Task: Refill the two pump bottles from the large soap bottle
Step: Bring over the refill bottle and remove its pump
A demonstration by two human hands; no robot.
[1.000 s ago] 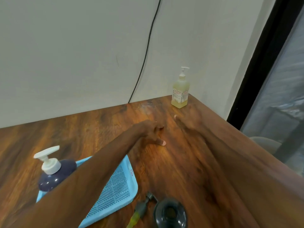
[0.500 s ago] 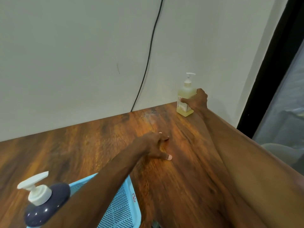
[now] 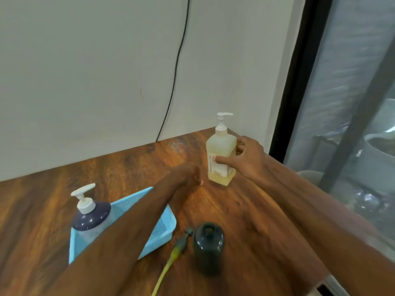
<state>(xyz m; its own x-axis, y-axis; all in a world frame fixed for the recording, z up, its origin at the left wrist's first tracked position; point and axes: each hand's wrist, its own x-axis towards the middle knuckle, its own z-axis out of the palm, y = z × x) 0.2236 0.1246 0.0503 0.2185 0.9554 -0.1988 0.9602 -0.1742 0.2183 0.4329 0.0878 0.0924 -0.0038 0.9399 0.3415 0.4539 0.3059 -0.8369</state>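
We see the right grip (image 3: 245, 159) wrapped round the yellow pump bottle (image 3: 221, 146), right of centre, with the thumb across its label.
We judge it is meant to join the dark bottle (image 3: 208, 246), which stands uncapped at lower centre. Its pump (image 3: 177, 248) lies beside it on the bench (image 3: 245, 221), freeing the neck. The big soap bottle (image 3: 92, 214) sits in the blue basket (image 3: 168, 221) at lower left. The left grip (image 3: 188, 176) rests by the base, too blurred to tell how its fingers lie. Nor can we tell whether the yellow pump bottle is lifted.

Soft daylight comes from the window (image 3: 352, 103) at right, the table (image 3: 213, 201) shows warm sheen, with slight motion blur and bowed edges.
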